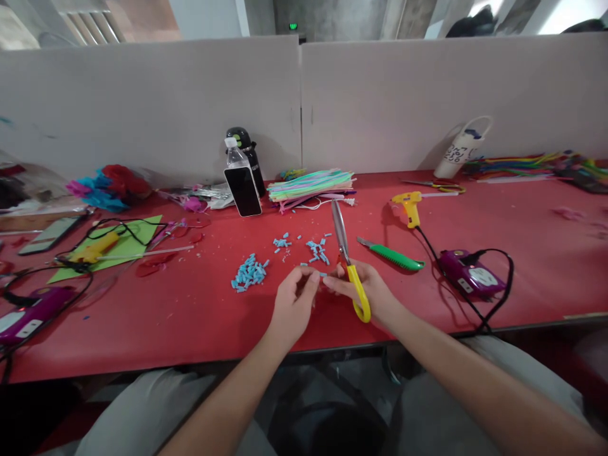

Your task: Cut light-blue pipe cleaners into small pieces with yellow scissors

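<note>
My left hand (pixel 294 301) is closed in a pinch, thumb and forefinger at one end of a small blue piece (pixel 323 274). Facing it, my right hand (pixel 363 288) has its fingertips at the other end of that piece. Yellow-handled scissors (pixel 360 294) are also held in my right hand, blades pointing up and away from me. Beyond my hands lie a loose group of short blue pieces (pixel 317 251) and a smaller scatter of blue pieces (pixel 282 241). A denser pile of blue pieces (pixel 249 273) sits left of my left hand.
On the red table (pixel 190 323) a green utility knife (pixel 396 256) lies right of my hands, with a yellow glue gun (pixel 407 208) and a purple power box (pixel 470 275) beyond. A phone (pixel 242 191) leans upright against bottles near a bundle of pastel pipe cleaners (pixel 311 187).
</note>
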Tool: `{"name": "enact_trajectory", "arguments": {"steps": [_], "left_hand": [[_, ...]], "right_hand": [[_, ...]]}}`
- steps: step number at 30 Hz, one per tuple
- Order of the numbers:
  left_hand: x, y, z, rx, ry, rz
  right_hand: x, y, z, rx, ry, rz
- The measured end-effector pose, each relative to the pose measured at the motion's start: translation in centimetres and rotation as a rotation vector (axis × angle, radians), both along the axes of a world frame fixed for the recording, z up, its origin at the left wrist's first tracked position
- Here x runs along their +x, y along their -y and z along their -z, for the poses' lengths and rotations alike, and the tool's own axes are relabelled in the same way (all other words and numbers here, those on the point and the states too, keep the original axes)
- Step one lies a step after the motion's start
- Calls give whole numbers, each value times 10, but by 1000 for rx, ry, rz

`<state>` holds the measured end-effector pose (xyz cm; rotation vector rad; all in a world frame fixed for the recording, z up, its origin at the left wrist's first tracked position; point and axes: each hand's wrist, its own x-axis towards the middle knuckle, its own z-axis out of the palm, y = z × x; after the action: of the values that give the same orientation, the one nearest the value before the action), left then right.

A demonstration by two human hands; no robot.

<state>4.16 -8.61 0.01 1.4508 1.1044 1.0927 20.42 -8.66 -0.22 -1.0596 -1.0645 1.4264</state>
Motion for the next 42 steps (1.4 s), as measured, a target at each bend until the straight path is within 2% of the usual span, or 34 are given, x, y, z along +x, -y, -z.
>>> {"name": "enact_trajectory", "arguments": {"steps": [4,11,13,16,18,22,25,34,42], "left_hand": [[2,3,4,41,-88,45],[-8,-1,8,140,-246,122],[-16,-9,6,169,-284,110],[-30,-26,3,215,-291,-7],[-37,-36,3,214,-267,-56],[-42,-51,12,178,-129,-114],[-42,-53,19,204,-120,-123],[-39,-47,19,257,-208,-137],[-39,-48,20,263,-217,-126]], "right_hand": [[-2,2,-3,-22,-66,14],[2,-1,-2,12,130,60],[11,-5,-1,59,289,31],[28,-12,0,142,674,-32],[37,-18,2,177,866,-21],[43,-26,4,234,1026,-11],[47,-29,3,270,1154,-53],[54,-32,8,326,1244,-157],[53,-33,7,336,1271,-146]]}}
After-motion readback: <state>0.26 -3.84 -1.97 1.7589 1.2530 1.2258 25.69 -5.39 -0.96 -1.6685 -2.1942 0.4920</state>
